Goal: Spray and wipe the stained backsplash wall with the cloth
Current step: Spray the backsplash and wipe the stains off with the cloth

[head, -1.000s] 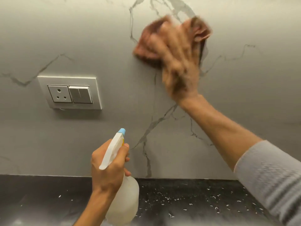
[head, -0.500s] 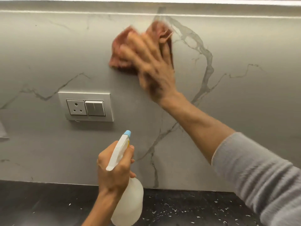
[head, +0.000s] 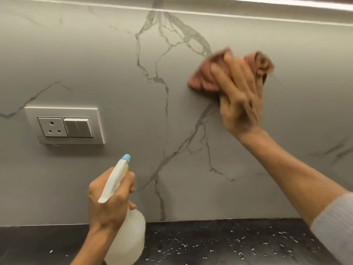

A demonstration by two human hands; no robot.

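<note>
From the head view, the backsplash wall (head: 114,64) is a smooth, matte grey slab crossed by thin branching marble veins, pale in some stretches and dark in others. High on its right half, the right hand (head: 238,96) lies flat against a crumpled reddish-brown cloth (head: 202,77), fingers spread and pressing it onto the wall. The cloth looks soft and bunched, with folds sticking out past the fingers to the left and upper right; motion blur hides its weave, so it may be a microfibre or a terry piece. A grey ribbed sleeve (head: 336,226) covers the forearm near the right edge.

Lower and left of centre, the left hand (head: 108,203) is wrapped around the neck of a spray bottle (head: 131,232). Its body is rounded, translucent white plastic, and its white trigger head ends in a light blue nozzle. The bottle's long axis runs from the bench up to the wall, tilted slightly right, nozzle aimed at the wall.

A rectangular white socket and switch plate (head: 65,125) sits on the wall's left part. Along the wall's lower edge runs the bench (head: 229,245), black, glossy stone with white flecks.
</note>
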